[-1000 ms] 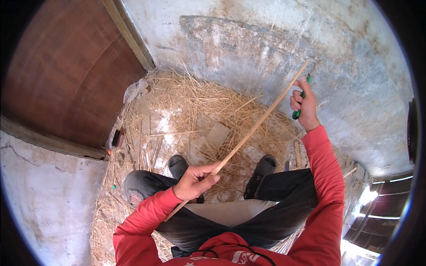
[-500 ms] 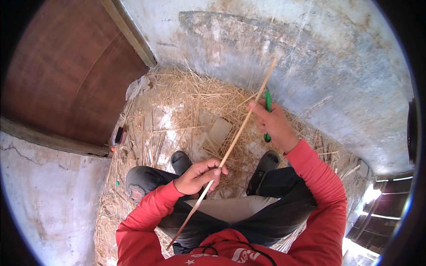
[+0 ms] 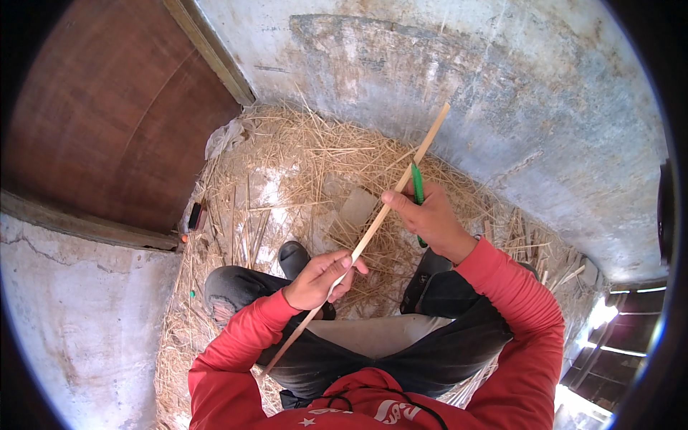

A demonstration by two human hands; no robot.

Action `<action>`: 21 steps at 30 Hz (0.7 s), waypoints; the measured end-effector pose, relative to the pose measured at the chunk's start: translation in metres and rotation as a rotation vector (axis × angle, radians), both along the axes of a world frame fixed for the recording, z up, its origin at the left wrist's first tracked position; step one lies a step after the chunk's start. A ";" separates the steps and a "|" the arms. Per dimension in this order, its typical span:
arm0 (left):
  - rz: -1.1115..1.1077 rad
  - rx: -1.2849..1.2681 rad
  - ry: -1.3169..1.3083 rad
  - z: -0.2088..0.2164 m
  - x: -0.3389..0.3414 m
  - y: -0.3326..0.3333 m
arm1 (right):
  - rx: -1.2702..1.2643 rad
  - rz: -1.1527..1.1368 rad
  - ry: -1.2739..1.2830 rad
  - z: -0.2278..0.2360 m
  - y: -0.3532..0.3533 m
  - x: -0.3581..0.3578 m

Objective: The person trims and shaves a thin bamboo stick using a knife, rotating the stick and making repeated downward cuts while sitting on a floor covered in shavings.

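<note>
A long, thin bamboo strip [image 3: 369, 234] slants across the middle, its far end up against the wall and its near end over my lap. My left hand [image 3: 321, 278] is closed round its lower middle, thumb on top. Farther up the strip, my right hand [image 3: 433, 218] pinches it between thumb and fingers. That same hand also holds a slim green utility knife [image 3: 418, 188], whose tip meets or nearly meets the strip's edge; its blade is too small to make out.
Straw-like shavings [image 3: 337, 147] cover much of the floor, with a flat pale block [image 3: 357, 208] among them. A stained wall [image 3: 502, 93] rises ahead, and a brown panel [image 3: 107, 107] stands at left. A small dark object [image 3: 195, 214] lies beside its frame.
My right hand has slid down the strip toward me, bringing the green knife with it. The strip has rolled, so its broader face shows now. My left hand has barely moved.
</note>
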State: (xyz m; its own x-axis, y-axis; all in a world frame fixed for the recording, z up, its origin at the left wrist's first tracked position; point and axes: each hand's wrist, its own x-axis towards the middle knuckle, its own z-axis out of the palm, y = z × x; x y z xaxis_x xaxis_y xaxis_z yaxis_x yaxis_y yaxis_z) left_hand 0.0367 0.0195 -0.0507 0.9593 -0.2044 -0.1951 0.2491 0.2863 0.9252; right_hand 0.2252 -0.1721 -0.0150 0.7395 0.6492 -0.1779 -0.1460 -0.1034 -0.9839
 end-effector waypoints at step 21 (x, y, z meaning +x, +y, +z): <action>0.026 0.149 -0.043 0.016 0.002 -0.004 | 0.010 -0.077 0.151 0.010 -0.005 0.017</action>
State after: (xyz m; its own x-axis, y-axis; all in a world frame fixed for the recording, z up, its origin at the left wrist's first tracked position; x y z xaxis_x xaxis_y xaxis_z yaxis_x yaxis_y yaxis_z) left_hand 0.0382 0.0153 -0.0352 0.9720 -0.1514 -0.1797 0.2023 0.1506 0.9677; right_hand 0.2425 -0.1775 -0.0053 0.7523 0.5943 -0.2843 -0.2993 -0.0761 -0.9511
